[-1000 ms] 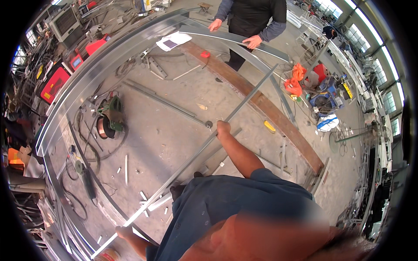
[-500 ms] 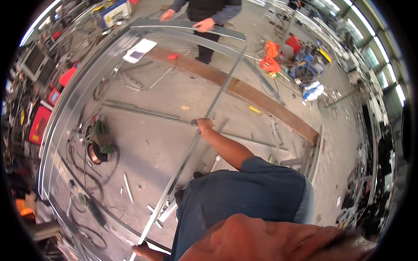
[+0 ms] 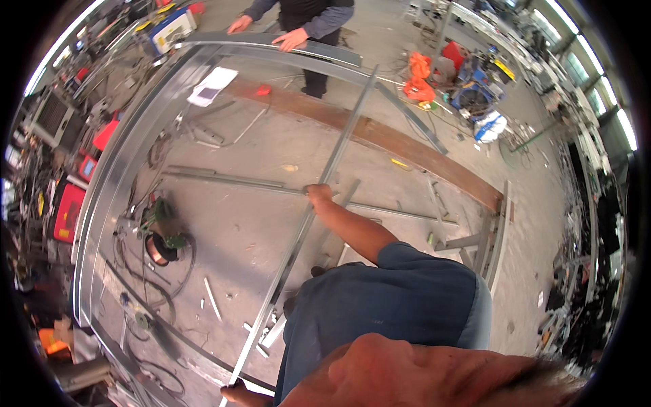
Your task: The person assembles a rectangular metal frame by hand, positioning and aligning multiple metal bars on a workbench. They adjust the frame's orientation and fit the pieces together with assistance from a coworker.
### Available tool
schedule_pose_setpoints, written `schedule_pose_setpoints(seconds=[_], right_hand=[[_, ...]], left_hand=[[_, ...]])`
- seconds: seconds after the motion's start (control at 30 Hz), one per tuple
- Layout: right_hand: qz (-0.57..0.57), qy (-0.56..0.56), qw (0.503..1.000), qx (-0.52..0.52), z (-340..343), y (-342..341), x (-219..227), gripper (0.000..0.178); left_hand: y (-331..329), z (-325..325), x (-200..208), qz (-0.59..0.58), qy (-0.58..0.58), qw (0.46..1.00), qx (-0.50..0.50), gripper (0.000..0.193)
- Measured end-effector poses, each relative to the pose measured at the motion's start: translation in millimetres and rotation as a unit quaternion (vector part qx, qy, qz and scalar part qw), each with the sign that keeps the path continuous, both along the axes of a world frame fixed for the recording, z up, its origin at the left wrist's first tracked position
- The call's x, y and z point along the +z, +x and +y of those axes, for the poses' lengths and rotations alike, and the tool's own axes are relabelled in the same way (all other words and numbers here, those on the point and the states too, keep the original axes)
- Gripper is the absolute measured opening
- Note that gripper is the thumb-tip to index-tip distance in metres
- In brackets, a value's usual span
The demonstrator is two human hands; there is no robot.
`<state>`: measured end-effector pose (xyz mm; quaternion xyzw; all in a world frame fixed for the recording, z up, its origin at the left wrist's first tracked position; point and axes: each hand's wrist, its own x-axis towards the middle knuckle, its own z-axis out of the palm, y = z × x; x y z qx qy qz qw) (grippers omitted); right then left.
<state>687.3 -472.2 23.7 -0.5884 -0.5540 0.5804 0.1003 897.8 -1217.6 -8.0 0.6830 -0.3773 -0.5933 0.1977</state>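
A long, narrow metal bar slants from the far right of a large metal frame to the lower edge of the view. My right hand is closed around it near its middle, arm stretched out. Down at the lower edge, my left hand grips the bar's near part; its fingers are partly hidden. The bar's far end reaches the far side of the frame. There, a co-worker's hands rest on a flat grey metal strip lying along the frame edge.
Inside the frame, a green wire feeder with a copper-coloured spool, cables and metal offcuts lie on the floor. A rusty brown beam crosses beyond the bar. White papers lie by the far left corner. Orange bags and clutter stand at far right.
The whole view has shifted slightly. The co-worker's strip and hands have moved a little to the left along the frame's far edge. Both my hands keep hold of the bar.
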Motion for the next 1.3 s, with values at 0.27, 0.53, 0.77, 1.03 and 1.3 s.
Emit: schedule_pose_setpoints(seconds=[0.27, 0.53, 0.77, 1.03, 1.3], right_hand=[[-0.004, 0.068, 0.997, -0.037, 9.2, 5.6, -7.7, 0.035], [0.042, 0.039, 0.998, -0.039, -0.9, 3.1, 4.4, 0.033], [0.051, -0.008, 0.998, -0.042, 0.5, 3.0, 8.9, 0.031], [0.050, 0.015, 0.998, -0.031, 6.1, 4.3, -2.0, 0.030], [0.052, -0.009, 0.998, -0.014, 4.8, 6.1, 0.5, 0.034]], left_hand=[[-22.0, 48.9, 38.5, -0.029, 0.008, 0.999, -0.021, 0.022], [15.2, -7.9, -7.3, -0.063, -0.151, 0.957, -0.239, 0.022], [15.5, -18.6, -13.4, -0.191, -0.323, 0.830, -0.413, 0.027], [22.1, 6.8, -7.8, -0.349, -0.391, 0.687, -0.503, 0.023], [17.4, -13.3, -16.1, -0.192, -0.198, 0.905, -0.324, 0.024]])
